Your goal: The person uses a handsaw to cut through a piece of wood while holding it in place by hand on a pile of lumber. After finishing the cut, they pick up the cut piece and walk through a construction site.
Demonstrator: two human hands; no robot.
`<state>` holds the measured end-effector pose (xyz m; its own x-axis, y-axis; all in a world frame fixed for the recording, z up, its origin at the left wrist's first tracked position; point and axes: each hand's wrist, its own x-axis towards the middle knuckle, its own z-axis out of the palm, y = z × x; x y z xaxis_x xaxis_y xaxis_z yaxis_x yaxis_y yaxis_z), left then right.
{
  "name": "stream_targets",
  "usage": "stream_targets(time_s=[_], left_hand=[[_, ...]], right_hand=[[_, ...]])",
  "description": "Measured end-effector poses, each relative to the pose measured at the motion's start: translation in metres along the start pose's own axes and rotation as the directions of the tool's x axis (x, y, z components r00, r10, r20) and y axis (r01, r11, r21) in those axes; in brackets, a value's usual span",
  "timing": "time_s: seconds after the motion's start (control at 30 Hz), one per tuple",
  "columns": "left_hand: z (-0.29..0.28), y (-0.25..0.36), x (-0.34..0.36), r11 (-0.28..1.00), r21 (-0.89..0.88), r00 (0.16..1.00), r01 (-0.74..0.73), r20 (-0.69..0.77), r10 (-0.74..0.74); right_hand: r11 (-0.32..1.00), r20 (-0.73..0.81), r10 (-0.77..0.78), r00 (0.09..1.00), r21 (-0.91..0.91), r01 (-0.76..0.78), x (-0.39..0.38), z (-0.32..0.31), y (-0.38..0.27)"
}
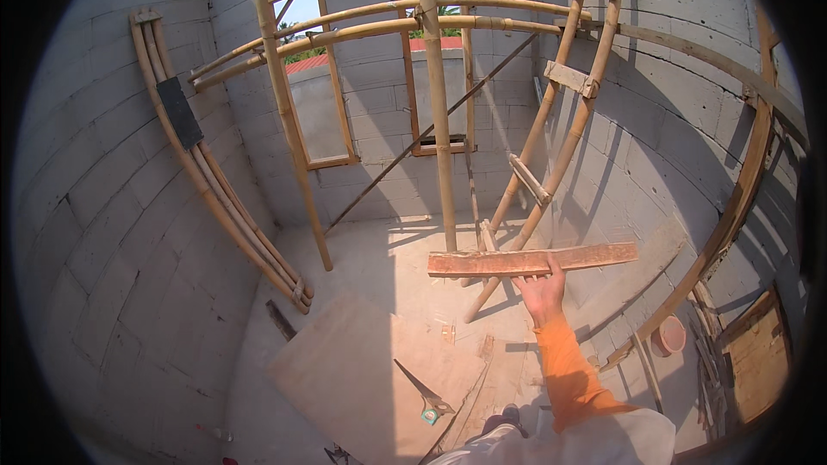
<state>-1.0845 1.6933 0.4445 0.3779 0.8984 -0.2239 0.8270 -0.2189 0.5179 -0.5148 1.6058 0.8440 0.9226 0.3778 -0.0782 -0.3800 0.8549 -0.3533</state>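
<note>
My right hand (543, 294), at the end of an orange sleeve, is closed on the lower edge of a rough reddish-brown wooden plank (478, 264). I hold the plank out in front of me, roughly level, and its left end crosses the foot of a bamboo ladder (564, 151). My left hand is out of view. Below on the floor, a hand saw (419, 385) lies on a large pale sheet (332, 366), with a small teal tape measure (430, 416) by its handle.
Bamboo poles (441, 112) stand upright ahead, with horizontal poles (353, 33) tied across. Bundled bamboo (215, 181) leans on the left block wall (112, 232). Wooden window frames (340, 112) fill the far wall. At right are a reddish bucket (669, 336), scrap wood and a wooden panel (758, 353).
</note>
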Motion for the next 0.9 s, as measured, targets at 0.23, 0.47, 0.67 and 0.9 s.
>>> stream_targets(time_s=[0.23, 0.47, 0.67, 0.9], left_hand=[[-0.026, 0.044, 0.024, 0.996, -0.065, 0.997, -0.063, -0.043, 0.06], [-0.042, 0.097, 0.048, 0.98, -0.144, 0.988, -0.134, -0.1, 0.121], [-0.056, 0.127, 0.066, 0.967, -0.168, 0.979, -0.192, -0.101, 0.177], [-0.077, 0.162, 0.081, 0.959, -0.167, 0.972, -0.231, -0.086, 0.219]], right_hand=[[1.0, 0.008, -0.001, 1.0, -0.011, 0.001, -0.001, -0.021, -0.002], [0.997, 0.111, -0.019, 0.994, -0.067, 0.026, 0.015, -0.014, 0.003], [0.996, 0.172, -0.048, 0.984, -0.06, 0.059, 0.039, 0.025, 0.0], [1.0, 0.103, -0.011, 0.995, -0.003, 0.012, 0.128, 0.012, 0.005]])
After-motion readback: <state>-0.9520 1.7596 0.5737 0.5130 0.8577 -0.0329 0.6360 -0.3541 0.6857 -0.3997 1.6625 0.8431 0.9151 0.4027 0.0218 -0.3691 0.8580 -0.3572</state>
